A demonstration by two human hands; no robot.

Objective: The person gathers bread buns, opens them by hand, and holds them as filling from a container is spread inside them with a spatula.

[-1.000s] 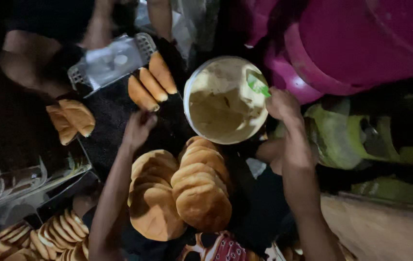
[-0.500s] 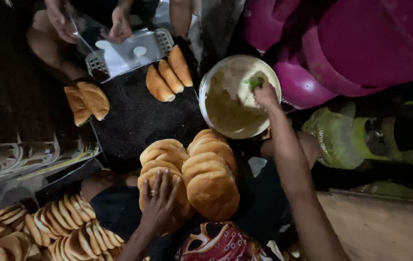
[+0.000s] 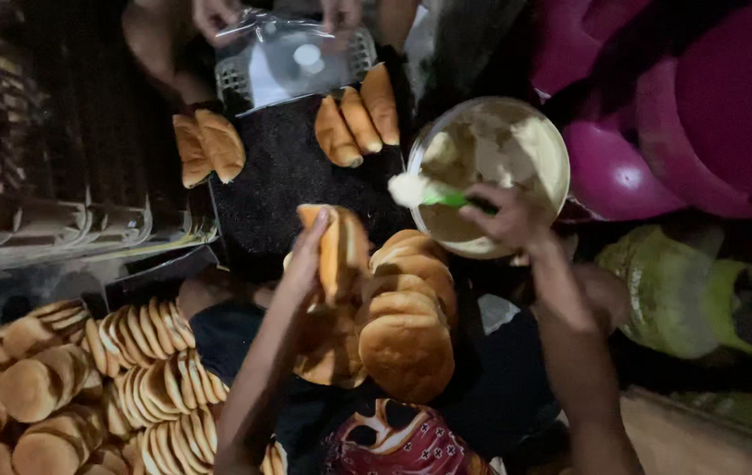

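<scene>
Closest to you, at the lower left, split buns (image 3: 151,378) stand on edge in tight rows beside whole round ones, and a patterned red cloth (image 3: 393,444) lies at the bottom middle. Your left hand (image 3: 305,259) reaches up from there with its grip closed around a split bun (image 3: 336,246), fingers along one side, holding it on edge so the cut faces upward. Just to the right of it a row of whole buns (image 3: 407,308) overlaps in a line. Your right hand (image 3: 508,220) is wrapped tight around a green-handled spreader (image 3: 442,199) whose tip carries a lump of pale cream, held just beside the raised bun and over the near rim of the round bowl (image 3: 552,141) of the same cream. Beyond the bun lies a dark tray (image 3: 288,176) with three filled buns (image 3: 358,114) at its far right corner and two more (image 3: 209,145) at its left edge. Farthest off, another person's hands (image 3: 217,13) hold a clear plastic bag (image 3: 292,57) over a grey basket.
</scene>
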